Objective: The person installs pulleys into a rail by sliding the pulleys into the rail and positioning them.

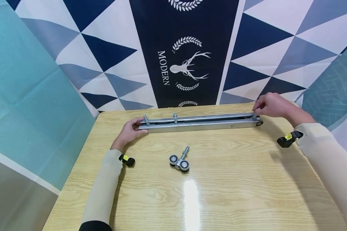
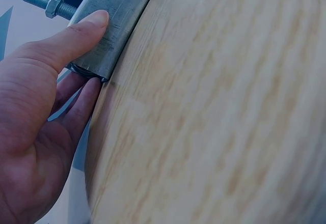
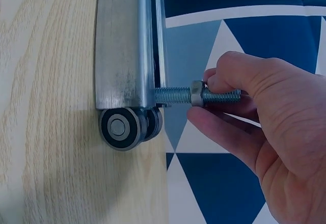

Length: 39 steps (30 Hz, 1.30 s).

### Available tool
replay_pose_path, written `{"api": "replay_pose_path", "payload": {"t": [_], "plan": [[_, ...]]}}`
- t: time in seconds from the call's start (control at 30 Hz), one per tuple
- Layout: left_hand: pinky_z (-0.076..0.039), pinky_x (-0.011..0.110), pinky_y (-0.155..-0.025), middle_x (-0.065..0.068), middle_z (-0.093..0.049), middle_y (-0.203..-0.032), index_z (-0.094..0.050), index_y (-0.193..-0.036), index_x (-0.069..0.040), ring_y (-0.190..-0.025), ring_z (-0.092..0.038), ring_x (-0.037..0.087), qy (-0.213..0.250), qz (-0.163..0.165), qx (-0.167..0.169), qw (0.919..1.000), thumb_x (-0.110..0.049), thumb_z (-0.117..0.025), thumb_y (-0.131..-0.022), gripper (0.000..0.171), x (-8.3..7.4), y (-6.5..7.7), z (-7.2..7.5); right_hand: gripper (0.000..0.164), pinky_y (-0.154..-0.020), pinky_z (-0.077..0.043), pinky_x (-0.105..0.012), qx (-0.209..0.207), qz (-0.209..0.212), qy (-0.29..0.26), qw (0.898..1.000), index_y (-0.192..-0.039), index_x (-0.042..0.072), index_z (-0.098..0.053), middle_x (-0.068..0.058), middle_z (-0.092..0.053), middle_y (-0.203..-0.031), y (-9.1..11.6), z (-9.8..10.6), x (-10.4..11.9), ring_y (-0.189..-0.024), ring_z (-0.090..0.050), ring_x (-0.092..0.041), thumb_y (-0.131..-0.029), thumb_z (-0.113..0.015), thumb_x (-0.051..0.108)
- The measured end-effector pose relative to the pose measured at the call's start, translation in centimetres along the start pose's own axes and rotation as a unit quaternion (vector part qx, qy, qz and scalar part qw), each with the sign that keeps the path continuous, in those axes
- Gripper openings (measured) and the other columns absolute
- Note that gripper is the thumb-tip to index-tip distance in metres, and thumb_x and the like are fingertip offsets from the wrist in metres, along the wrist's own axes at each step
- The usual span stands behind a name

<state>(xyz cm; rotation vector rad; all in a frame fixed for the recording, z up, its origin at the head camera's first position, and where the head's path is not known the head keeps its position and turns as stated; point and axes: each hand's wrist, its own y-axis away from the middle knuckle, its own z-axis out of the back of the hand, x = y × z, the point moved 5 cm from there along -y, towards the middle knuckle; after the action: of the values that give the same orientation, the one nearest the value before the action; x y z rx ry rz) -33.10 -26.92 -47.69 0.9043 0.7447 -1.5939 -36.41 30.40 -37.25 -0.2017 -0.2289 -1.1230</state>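
A long metal sliding-door track (image 1: 196, 127) lies on the table with its slot facing up. My left hand (image 1: 129, 132) grips its left end, the thumb (image 2: 91, 28) on the side wall and fingers at the end. Two threaded bolts with nuts stand up from the slot, one near that end (image 1: 146, 120) and one farther right (image 1: 175, 118). At the right end, my right hand (image 1: 273, 106) pinches the bolt (image 3: 219, 96) of a trolley roller. One wheel pair (image 3: 119, 127) of this roller sticks out of the track; the rest is hidden inside.
A loose trolley roller (image 1: 180, 162) lies on the wooden table (image 1: 219, 192) in front of the track, its bolt pointing away. Behind the table's back edge hangs a patterned cloth (image 1: 191, 80). A light blue panel (image 1: 31, 96) stands at the left.
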Motion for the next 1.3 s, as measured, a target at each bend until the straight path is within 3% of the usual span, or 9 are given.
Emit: {"api": "replay_pose_path", "payload": {"t": [0.17,0.6,1.1,1.3], "plan": [[-0.047,0.051,-0.108,0.020,-0.059,-0.129,-0.052,-0.145,-0.013,-0.114,-0.056,0.032,-0.001,-0.001,0.000,1.0000,-0.020,-0.082,-0.084,0.069,-0.1,0.0,0.0,0.010,-0.063,-0.055,-0.033,-0.004,0.017,0.005,1.000,-0.083,0.011,-0.081,-0.007,-0.075,-0.087,-0.3,-0.2,0.8,-0.072,-0.063,-0.015,-0.082,-0.071,0.007],[-0.045,0.052,-0.111,0.021,-0.058,-0.132,-0.052,-0.146,-0.014,-0.118,-0.054,0.032,0.002,-0.007,0.000,1.0000,-0.021,-0.082,-0.084,0.069,0.2,0.0,0.0,0.010,-0.066,-0.055,-0.035,0.006,0.012,-0.026,1.000,-0.084,0.011,-0.081,-0.007,-0.076,-0.089,-1.3,-1.0,2.7,-0.074,-0.063,-0.017,-0.083,-0.072,0.008],[-0.045,0.051,-0.112,0.021,-0.055,-0.137,-0.049,-0.148,-0.015,-0.122,-0.054,0.034,0.005,0.021,0.006,0.9997,-0.019,-0.080,-0.085,0.071,0.3,0.0,-0.1,0.010,-0.060,-0.053,-0.029,-0.007,0.023,-0.054,0.998,-0.087,0.009,-0.081,-0.009,-0.077,-0.089,-2.1,-1.7,4.4,-0.073,-0.062,-0.017,-0.083,-0.073,0.005],[-0.043,0.054,-0.113,0.026,-0.052,-0.138,-0.047,-0.149,-0.010,-0.123,-0.052,0.037,-0.006,0.024,0.007,0.9997,-0.012,-0.077,-0.088,0.068,-1.2,0.7,-0.3,0.012,-0.061,-0.054,-0.027,0.000,0.024,-0.070,0.997,-0.092,0.005,-0.080,-0.012,-0.078,-0.092,-2.4,-2.1,5.2,-0.075,-0.063,-0.019,-0.084,-0.072,0.004]]}}
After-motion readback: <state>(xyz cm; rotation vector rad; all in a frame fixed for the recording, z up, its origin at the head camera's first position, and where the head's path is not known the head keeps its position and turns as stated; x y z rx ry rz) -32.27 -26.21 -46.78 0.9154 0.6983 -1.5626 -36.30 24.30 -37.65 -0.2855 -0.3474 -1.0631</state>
